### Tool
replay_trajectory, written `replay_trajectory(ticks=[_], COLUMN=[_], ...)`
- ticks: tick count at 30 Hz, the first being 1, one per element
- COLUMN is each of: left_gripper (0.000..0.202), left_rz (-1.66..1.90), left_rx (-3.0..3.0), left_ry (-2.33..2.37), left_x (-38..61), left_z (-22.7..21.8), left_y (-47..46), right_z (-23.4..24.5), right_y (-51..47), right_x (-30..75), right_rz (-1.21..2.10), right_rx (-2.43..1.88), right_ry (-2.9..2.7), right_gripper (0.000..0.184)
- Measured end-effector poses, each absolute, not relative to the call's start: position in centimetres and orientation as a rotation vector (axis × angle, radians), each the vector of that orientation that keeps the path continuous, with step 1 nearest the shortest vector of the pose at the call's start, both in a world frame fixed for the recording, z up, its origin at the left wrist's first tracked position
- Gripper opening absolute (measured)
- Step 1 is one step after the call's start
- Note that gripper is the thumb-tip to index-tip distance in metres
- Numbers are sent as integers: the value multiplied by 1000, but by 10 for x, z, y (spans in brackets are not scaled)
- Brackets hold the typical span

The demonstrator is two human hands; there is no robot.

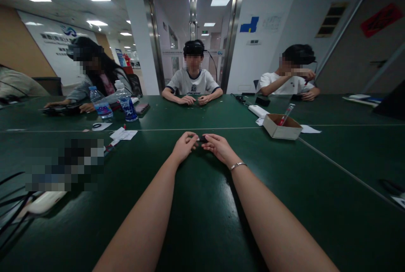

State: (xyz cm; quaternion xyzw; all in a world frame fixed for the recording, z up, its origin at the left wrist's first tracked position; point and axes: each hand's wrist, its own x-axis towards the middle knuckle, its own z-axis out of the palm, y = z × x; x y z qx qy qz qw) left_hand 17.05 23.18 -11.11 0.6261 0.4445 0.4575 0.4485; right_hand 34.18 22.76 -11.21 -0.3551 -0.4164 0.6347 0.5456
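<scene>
Both my arms reach forward over a dark green table point(202, 221). My left hand point(184, 145) and my right hand point(219, 147) meet at the table's middle, fingers curled, pinching a small dark object point(201, 139) between them. What that object is I cannot make out. A thin bracelet point(237, 165) circles my right wrist.
A small open cardboard box point(281, 126) with a red-tipped tube stands to the right. Two water bottles point(126, 103) and loose papers point(123, 134) lie at the left. Three other people sit along the far edge. A white device point(46, 201) and black cables sit near left.
</scene>
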Motion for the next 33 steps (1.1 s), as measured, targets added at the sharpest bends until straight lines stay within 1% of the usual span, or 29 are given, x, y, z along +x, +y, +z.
replay_trajectory(ticks=[2, 3, 5, 10, 13, 17, 20, 24, 27, 30, 33], left_gripper=[29, 30, 38, 28, 39, 33, 39, 29, 34, 28, 32], left_rz=[1185, 1224, 1258, 1191, 1232, 1194, 1247, 1214, 1247, 1185, 1219], left_rx=[1560, 1578, 1590, 1604, 1607, 1584, 1617, 1609, 1605, 1567, 1595], left_ry=[1100, 1095, 1085, 1088, 1104, 1087, 1105, 1100, 1126, 1109, 1071], left_x=[172, 173, 173, 174, 175, 175, 174, 175, 175, 176, 176], left_z=[-112, -113, -114, -115, -115, -116, -117, -114, -113, -114, -116], left_y=[232, 233, 234, 234, 234, 234, 235, 234, 233, 234, 235], right_z=[-112, -112, -112, -112, -112, -111, -110, -109, -110, -112, -111], right_y=[228, 228, 228, 227, 227, 227, 226, 226, 226, 227, 227], right_x=[342, 342, 342, 341, 341, 341, 341, 341, 341, 342, 342], right_rz=[1508, 1513, 1521, 1515, 1515, 1521, 1528, 1533, 1535, 1536, 1541], right_rx=[-830, -826, -822, -830, -841, -855, -853, -853, -847, -833, -826], right_ry=[-995, -996, -993, -990, -990, -1002, -1003, -996, -1004, -1013, -1015], right_gripper=[13, 13, 11, 11, 10, 9, 9, 6, 7, 8, 9])
